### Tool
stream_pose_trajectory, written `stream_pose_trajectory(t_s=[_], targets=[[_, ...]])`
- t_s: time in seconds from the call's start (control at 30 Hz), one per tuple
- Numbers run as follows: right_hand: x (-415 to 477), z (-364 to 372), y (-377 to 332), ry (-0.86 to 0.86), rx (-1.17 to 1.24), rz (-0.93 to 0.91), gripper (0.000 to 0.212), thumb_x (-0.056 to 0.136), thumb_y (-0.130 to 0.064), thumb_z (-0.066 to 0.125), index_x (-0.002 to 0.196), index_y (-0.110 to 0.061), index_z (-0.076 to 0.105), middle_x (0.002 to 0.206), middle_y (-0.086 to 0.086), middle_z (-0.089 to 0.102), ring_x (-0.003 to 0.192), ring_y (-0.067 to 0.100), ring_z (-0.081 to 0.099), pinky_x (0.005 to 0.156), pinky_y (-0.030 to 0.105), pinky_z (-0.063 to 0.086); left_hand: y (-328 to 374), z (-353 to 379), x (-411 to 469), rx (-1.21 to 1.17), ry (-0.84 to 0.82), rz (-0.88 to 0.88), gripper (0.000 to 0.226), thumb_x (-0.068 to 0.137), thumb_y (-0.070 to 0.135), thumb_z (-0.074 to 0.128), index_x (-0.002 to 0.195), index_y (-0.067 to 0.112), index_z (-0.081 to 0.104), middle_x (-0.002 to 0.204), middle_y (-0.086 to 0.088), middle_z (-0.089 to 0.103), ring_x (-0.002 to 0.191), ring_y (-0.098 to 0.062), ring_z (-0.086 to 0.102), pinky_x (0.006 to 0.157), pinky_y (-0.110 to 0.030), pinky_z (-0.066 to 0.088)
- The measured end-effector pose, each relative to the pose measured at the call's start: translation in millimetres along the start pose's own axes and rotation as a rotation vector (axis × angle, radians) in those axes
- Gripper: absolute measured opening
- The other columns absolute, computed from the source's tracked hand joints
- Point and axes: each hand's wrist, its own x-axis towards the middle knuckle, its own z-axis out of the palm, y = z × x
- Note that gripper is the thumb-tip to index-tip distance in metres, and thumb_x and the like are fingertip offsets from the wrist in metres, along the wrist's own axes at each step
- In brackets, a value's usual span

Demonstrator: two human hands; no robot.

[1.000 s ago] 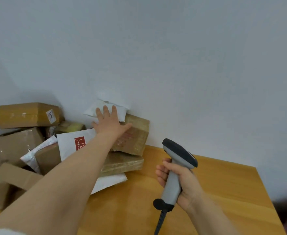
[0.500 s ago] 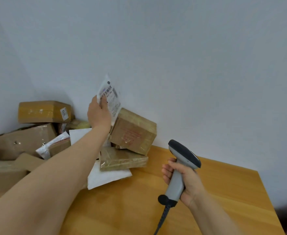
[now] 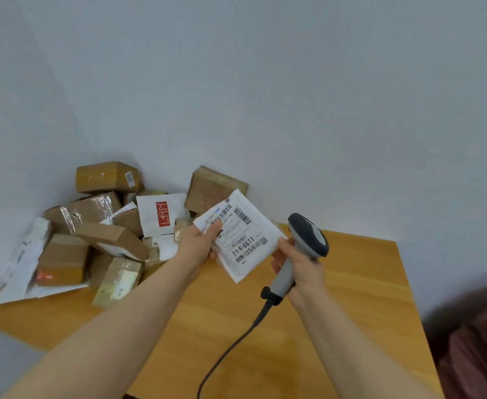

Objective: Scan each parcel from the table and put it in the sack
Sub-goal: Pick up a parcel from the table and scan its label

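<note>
My left hand [image 3: 197,243] pinches a flat white parcel [image 3: 243,240] by its left edge and holds it above the wooden table [image 3: 351,298], its barcode label facing me. My right hand [image 3: 299,269] grips the grey handle of a barcode scanner [image 3: 305,243], whose dark head sits just right of the parcel. A fingertip of that hand touches the parcel's right edge. The scanner's black cable [image 3: 230,347] trails down toward me. No sack shows clearly.
A heap of brown boxes [image 3: 107,178] and white mailers, one with a red logo [image 3: 160,214], fills the table's far left corner against the wall. A tilted box [image 3: 213,191] leans behind the held parcel. Something dark reddish and blurred [image 3: 472,341] lies beyond the table's right edge.
My left hand lifted the white parcel off the pile by the wall and brought it right and toward me, next to the scanner. The label now faces up. My view shifted right.
</note>
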Motion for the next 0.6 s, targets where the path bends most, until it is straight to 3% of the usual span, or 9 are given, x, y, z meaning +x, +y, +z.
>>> stream_pose_trajectory(t_s=[0.1,0.17,0.27,0.37,0.43,0.5,0.6], targets=[[-13,-19,-2,0.032,-0.007,-0.013,0.024,0.07,0.003,0.08,0.084,-0.009,0.065,0.077,0.007,0.072,0.064,0.019,0.068,0.052,0.028,0.054,-8,0,-25,0.007,-0.127,-0.061,0.011,0.092,0.019,0.062,0.095,0.009,0.067,0.07,-0.004,0.069,0.044,-0.009,0.051,0.037,-0.019,0.037],[-21,-31,-3,0.037,-0.042,-0.06,0.027,0.068,0.01,0.078,0.082,-0.01,0.066,0.065,0.0,0.072,0.055,0.014,0.069,0.046,0.023,0.052,-9,-1,-35,0.006,-0.216,-0.111,0.01,0.09,0.02,0.065,0.092,0.011,0.068,0.078,-0.005,0.073,0.055,-0.012,0.06,0.042,-0.021,0.042],[-32,-47,-10,0.037,-0.107,-0.125,0.03,0.068,0.012,0.077,0.083,-0.011,0.067,0.063,-0.006,0.072,0.055,0.012,0.069,0.046,0.022,0.051,-1,-5,-39,0.03,-0.35,-0.114,0.022,0.075,0.024,0.076,0.095,0.014,0.073,0.093,-0.008,0.075,0.079,-0.019,0.069,0.066,-0.027,0.053],[-40,-55,-20,0.05,-0.155,-0.167,0.03,0.067,0.013,0.077,0.083,-0.012,0.068,0.066,-0.002,0.071,0.057,0.015,0.067,0.046,0.023,0.051,21,-11,-33,0.139,-0.529,-0.095,0.038,0.064,0.029,0.08,0.1,0.021,0.077,0.103,-0.007,0.074,0.09,-0.019,0.07,0.085,-0.032,0.055],[-46,-54,-24,0.061,-0.167,-0.185,0.031,0.067,0.013,0.076,0.084,-0.011,0.067,0.075,0.003,0.071,0.062,0.019,0.067,0.048,0.025,0.052,37,-12,-31,0.229,-0.65,-0.12,0.042,0.06,0.028,0.084,0.1,0.019,0.077,0.105,-0.008,0.073,0.095,-0.021,0.07,0.085,-0.033,0.057],[-52,-49,-25,0.054,-0.171,-0.202,0.031,0.068,0.014,0.076,0.086,-0.01,0.067,0.081,0.006,0.071,0.064,0.02,0.068,0.048,0.025,0.052,47,-10,-31,0.303,-0.72,-0.111,0.042,0.055,0.028,0.087,0.093,0.015,0.078,0.103,-0.01,0.073,0.094,-0.023,0.071,0.073,-0.027,0.058],[-59,-40,-26,0.042,-0.183,-0.225,0.03,0.069,0.013,0.075,0.088,-0.009,0.066,0.085,0.01,0.071,0.068,0.023,0.068,0.049,0.025,0.052,50,-7,-31,0.327,-0.702,-0.07,0.033,0.056,0.026,0.088,0.084,0.012,0.078,0.099,-0.011,0.074,0.091,-0.025,0.072,0.066,-0.025,0.057]])
